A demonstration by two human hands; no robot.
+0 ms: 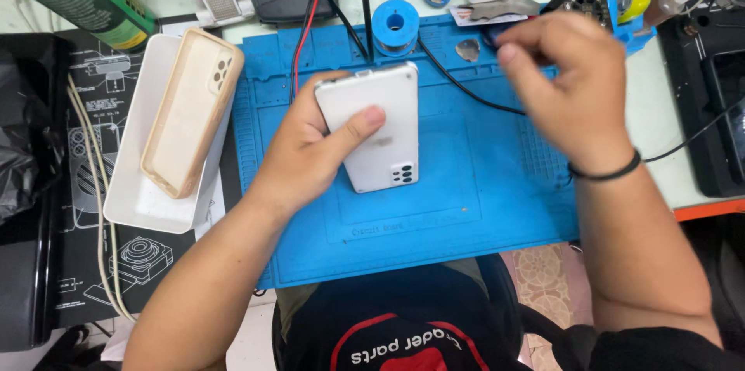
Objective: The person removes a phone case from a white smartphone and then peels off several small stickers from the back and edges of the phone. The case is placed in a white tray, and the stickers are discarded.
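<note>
Blue silicone repair mat [497, 208] fills the bench in front of me, and everything sits on or around it. Off its left edge lies the white rectangular tray [136, 200], and resting tilted across that tray is the beige phone case [190, 111], inside face up, camera cut-out toward the top.

My left hand [310, 157] is over the mat's centre, wrapped around the white smartphone [380, 126]. Back of the phone faces up, camera cluster at the end nearest me. My thumb is pressed flat across the back, the other fingers are curled underneath the left edge, so it's gripped, lifted a little off the mat.

My right hand [570, 88] is up at the mat's far right corner, blurred. The fingers are bunched together, curled inward; whether they pinch anything, I cannot tell. A black band sits on that wrist.

Just beyond the phone's top end stands the blue solder spool [396, 26], with black and red leads [306, 29] running past it. Beside my right fingertips lies a small metal pick [468, 50].
</note>
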